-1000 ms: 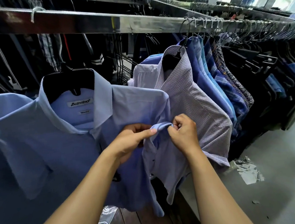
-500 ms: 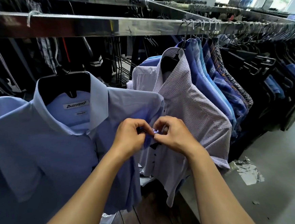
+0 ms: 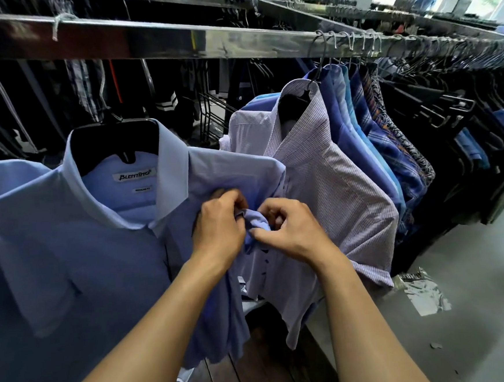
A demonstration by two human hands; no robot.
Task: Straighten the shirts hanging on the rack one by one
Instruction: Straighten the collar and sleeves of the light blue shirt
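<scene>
The left hand (image 3: 220,223) and right hand (image 3: 293,232) are each pinching, with curled fingers, 1 bunched fold of cloth (image 3: 256,223) at the right front edge of the pale blue cotton shirt (image 3: 84,264), probably to flatten it. Just right of that shirt a lilac checked shirt (image 3: 335,190) is hanging; above it the steel rail (image 3: 172,43) is carrying both.

Matt cloth shirts (image 3: 105,262) hang from a glossy metal rail (image 3: 172,43) (wooden floor (image 3: 259,377)).
</scene>
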